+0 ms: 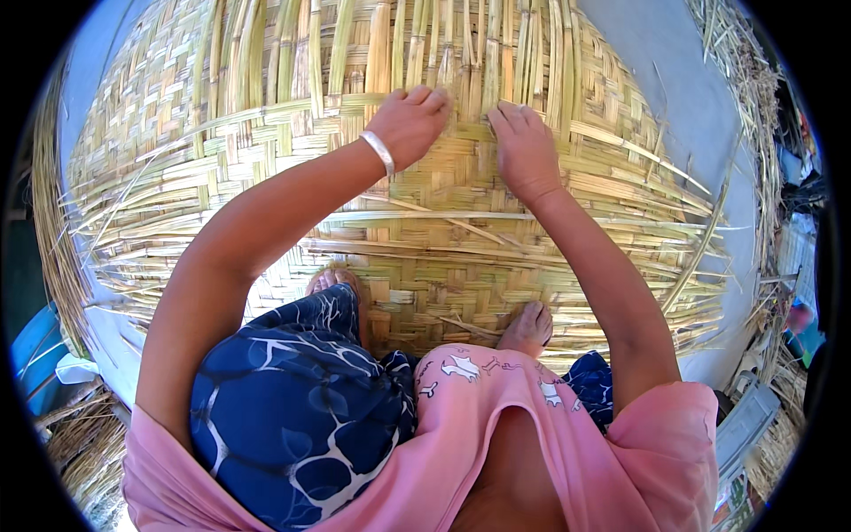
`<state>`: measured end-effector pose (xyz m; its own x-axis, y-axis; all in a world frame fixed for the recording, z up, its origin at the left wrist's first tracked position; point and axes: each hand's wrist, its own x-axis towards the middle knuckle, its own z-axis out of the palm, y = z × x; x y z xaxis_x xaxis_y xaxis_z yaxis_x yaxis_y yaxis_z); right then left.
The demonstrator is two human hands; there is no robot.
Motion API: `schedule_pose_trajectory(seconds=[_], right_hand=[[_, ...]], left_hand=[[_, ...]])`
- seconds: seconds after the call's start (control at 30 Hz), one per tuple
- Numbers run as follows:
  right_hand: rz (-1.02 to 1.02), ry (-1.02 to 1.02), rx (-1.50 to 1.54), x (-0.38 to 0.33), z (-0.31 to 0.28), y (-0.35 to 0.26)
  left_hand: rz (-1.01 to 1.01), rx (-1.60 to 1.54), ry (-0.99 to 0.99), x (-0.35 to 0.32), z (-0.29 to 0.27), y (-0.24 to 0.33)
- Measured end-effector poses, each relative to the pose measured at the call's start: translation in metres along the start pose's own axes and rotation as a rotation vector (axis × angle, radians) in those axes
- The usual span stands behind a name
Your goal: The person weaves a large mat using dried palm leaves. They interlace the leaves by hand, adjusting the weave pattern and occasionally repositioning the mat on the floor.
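Observation:
A large woven mat (443,293) of yellow-green split cane strips lies under both my hands and my feet. My left hand (409,126), with a pale bangle (379,152) at the wrist, is closed with its fingers curled down at a crosswise cane strip (284,113). Close by on the right, my right hand (525,151) has its fingers bent and closed on the weave; the fingertips are partly hidden. Beyond the hands, several lengthwise strips (341,53) stand raised above the woven part.
My bare feet, the left (335,282) and the right (528,328), rest on the mat's near part. Loose strip ends (691,213) stick out at the right edge. A bundle of long thin stalks (49,195) lies at the left. A grey plastic object (746,424) stands at lower right.

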<state>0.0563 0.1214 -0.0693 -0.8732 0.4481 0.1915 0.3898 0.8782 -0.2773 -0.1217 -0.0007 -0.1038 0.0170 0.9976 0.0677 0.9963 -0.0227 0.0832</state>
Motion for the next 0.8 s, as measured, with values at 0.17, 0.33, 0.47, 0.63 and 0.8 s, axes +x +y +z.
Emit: schedule_pose_trajectory(seconds=[0.17, 0.33, 0.47, 0.63, 0.8], right_hand=[[-0.144, -0.122, -0.116, 0.005, -0.003, 0.004], [-0.043, -0.063, -0.012, 0.023, -0.019, -0.001], [-0.123, -0.008, 0.149, 0.036, -0.005, -0.050], [-0.211, -0.134, 0.475, 0.079, 0.035, -0.132], [-0.148, -0.300, 0.513, 0.136, 0.063, -0.184]], left_hand=[[0.044, -0.095, -0.048, -0.005, -0.019, -0.003], [-0.407, -0.697, 0.233, -0.085, -0.025, -0.022], [-1.354, -1.598, 0.610, -0.147, -0.030, -0.087], [-1.373, -1.930, 0.995, -0.188, -0.054, -0.163], [-1.054, -1.675, 1.057, -0.197, -0.099, -0.189]])
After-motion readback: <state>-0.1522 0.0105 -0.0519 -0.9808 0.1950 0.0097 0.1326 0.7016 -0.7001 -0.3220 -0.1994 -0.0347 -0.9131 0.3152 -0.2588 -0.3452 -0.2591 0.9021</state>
